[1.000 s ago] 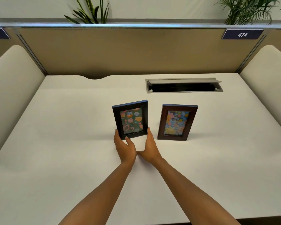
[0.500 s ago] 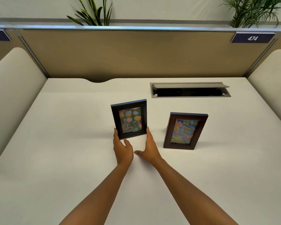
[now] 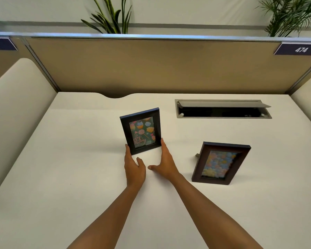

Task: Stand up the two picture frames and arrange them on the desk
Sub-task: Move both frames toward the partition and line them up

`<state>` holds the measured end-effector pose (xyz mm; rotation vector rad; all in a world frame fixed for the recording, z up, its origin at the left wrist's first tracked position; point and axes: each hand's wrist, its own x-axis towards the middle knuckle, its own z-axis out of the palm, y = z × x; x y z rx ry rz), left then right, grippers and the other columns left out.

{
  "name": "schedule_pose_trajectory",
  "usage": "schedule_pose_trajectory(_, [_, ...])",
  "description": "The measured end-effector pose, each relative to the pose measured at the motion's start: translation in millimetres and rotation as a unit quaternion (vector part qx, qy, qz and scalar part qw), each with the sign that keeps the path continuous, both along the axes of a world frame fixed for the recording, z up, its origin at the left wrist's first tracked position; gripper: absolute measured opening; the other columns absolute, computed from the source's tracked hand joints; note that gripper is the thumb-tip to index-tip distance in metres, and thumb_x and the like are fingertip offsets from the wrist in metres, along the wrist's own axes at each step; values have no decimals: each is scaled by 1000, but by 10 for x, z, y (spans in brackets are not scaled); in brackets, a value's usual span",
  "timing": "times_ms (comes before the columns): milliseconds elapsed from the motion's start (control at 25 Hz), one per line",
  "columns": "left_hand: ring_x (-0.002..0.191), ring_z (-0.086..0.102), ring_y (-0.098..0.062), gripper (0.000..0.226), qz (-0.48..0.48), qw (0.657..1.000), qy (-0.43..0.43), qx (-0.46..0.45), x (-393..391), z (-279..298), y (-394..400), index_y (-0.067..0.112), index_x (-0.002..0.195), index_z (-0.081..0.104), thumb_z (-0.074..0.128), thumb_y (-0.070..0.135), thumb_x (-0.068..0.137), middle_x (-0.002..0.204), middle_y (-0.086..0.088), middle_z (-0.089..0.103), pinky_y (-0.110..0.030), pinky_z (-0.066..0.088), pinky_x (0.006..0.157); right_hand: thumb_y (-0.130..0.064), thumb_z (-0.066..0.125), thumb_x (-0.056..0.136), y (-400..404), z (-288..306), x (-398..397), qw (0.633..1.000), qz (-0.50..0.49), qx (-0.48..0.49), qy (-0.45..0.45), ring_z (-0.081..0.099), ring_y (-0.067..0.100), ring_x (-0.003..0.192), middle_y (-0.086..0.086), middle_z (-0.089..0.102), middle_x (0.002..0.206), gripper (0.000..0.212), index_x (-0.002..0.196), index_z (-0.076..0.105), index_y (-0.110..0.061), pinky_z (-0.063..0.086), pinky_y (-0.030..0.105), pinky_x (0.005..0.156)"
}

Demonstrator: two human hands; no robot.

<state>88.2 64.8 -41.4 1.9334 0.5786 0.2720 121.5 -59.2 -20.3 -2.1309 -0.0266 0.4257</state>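
While both forearms reach up from the bottom edge of the picture, the left hand [image 3: 134, 168] and the right hand [image 3: 164, 163] sit flat and open on the white table [image 3: 65, 177] at centre frame, thumbs pointing toward each other with a small gap between them. Their fingertips bracket the lower corners of the black picture frame [image 3: 141, 131]: the left fingertips touch its lower left corner, the right fingertips touch its lower right edge. Neither hand is closed around it; the fingers lie extended along its sides.

That black frame stands upright just above centre, tilted slightly so its top leans toward the left of the picture. It shows a dark green card with cupcakes, a lollipop and pink lettering.

Lower and to the right, well apart from the hands, the brown picture frame [image 3: 220, 163] also stands on the table, leaning back, with its prop leg [image 3: 197, 155] peeping out at its left side. Its picture is a blur of pastel blue, orange and yellow shapes.

Behind the two frames, toward the upper right, an open cable hatch [image 3: 223, 109] is set into the tabletop, its grey lid raised over a dark slot. A tan partition [image 3: 151, 65] runs across the back of the table, carrying a dark label reading 474 [image 3: 299, 49] at the upper right corner. Green plants [image 3: 111, 17] rise above the partition at upper centre and upper right. Cream padded side panels [image 3: 16, 108] flank the table on either side.
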Motion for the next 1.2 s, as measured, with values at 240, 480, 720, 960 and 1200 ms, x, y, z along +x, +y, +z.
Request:
schedule_pose_trajectory(240, [140,41,-24,72,12,1000,10,-17,417,69,344,17,155,25,46,-6,91,154,-4,40,-32,36,113,-15,83,75,182,-7,390,1000,14,17,-8,26,21,149,1,21,163,110,156,9,-18,28,33,120])
schedule_pose_trajectory(480, [134,46,-23,81,7,998,18,-59,794,101,608,24,154,25,47,-10,84,150,-1,46,-38,44,108,-14,82,75,428,14,729,999,11,36,-1,31,23,146,2,27,160,109,156,9,-17,33,32,116])
schedule_pose_trajectory(720, [141,38,-25,85,2,998,32,-49,1118,79,841,24,156,17,49,-9,85,157,-2,35,-39,38,112,-24,81,76,734,82,1088,998,43,-35,30,26,27,149,-1,19,164,118,156,-6,-24,9,58,122])
schedule_pose_trajectory(960, [145,33,-26,89,16,998,50,-44,1317,55,1085,25,157,11,52,-9,85,160,-2,29,-40,34,113,-23,80,77,980,215,1344,992,47,-74,88,33,32,143,3,39,154,119,154,-10,-37,1,73,112])
schedule_pose_trajectory(1200, [146,30,-26,93,-5,998,49,-47,1394,38,1151,26,158,6,53,-10,85,161,-3,26,-43,34,115,-19,75,80,1078,241,1372,991,17,-86,100,30,32,145,4,36,155,114,153,-10,-41,0,75,111])
